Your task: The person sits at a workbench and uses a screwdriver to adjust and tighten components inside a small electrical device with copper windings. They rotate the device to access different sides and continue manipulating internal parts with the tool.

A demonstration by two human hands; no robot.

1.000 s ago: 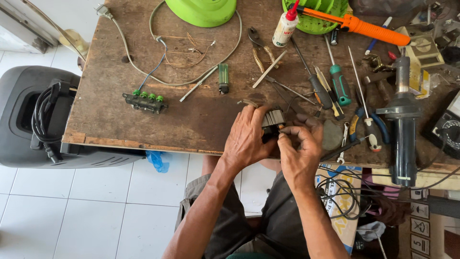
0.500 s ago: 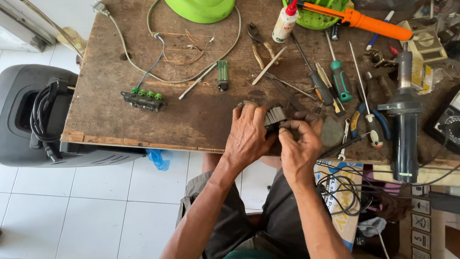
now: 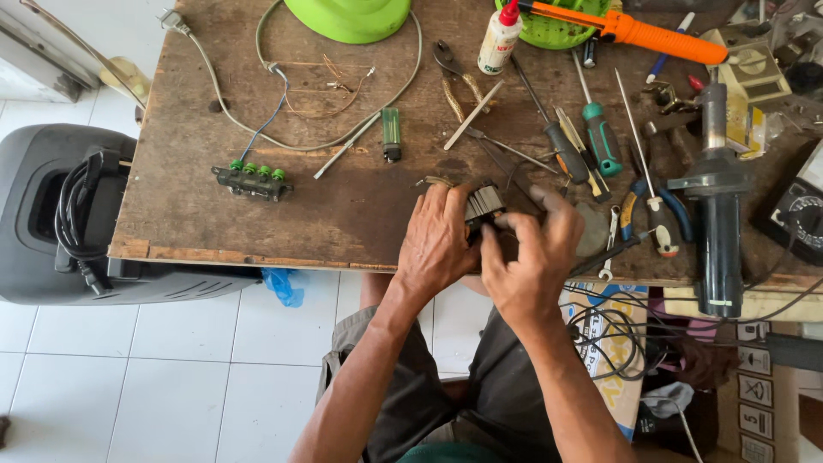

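The bench (image 3: 257, 214) is a worn brown wooden board, scuffed and stained, with a pale tiled floor (image 3: 129, 377) below it. A rounded black speaker (image 3: 51, 214) stands at its left end, a coiled black cable (image 3: 73, 206) draped on it. A dark heat gun (image 3: 718, 214) with a long barrel lies on the bench to the right of the hands. At the far edge sit a smooth lime-green dome (image 3: 351, 17) and an orange-handled tool (image 3: 639, 30). A grey cord (image 3: 257, 129) loops across the wood to a small black block (image 3: 251, 180) topped with green buttons.

The left hand (image 3: 441, 240) and right hand (image 3: 531, 257) meet at the near edge of the bench, both clenched around one small part (image 3: 484, 204). It is ribbed, grey and black, and blocky; only its top shows between the left fingers and the right thumb, the rest hidden in the grip. Just beyond it lie screwdrivers (image 3: 600, 137), pliers (image 3: 454, 69), a white glue bottle (image 3: 500, 39) and a green lighter (image 3: 391, 133).
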